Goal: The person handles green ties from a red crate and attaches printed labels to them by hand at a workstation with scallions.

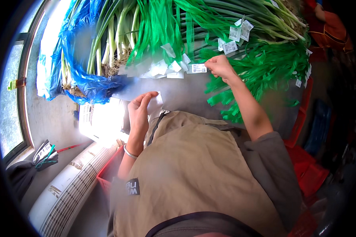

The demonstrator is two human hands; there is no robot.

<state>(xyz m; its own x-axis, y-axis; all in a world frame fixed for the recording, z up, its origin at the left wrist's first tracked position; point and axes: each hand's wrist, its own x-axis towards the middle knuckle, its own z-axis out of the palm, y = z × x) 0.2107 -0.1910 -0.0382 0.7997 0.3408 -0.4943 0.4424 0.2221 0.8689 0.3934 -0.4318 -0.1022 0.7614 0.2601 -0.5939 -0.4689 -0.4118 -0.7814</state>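
Observation:
My right hand [222, 69] reaches over the table, thumb and finger pinching the end of a small white printed label [199, 68]. Below and to the left, my left hand [139, 110] is closed in a pinch on a pale slip of paper [159, 98], blurred by glare. Beyond both hands lie several white labels [159, 68] along the ends of green mesh strips [156, 33]. More green mesh strips [261, 71] spread under and right of my right forearm, with white tags [230, 47] attached near my hand.
Long green onions [265, 23] are heaped along the far side. Others stand roots-down by a blue plastic bag [79, 51] at the left. A white slatted appliance [67, 189] and a red crate [108, 168] are at lower left; red crates [304, 170] stand at right.

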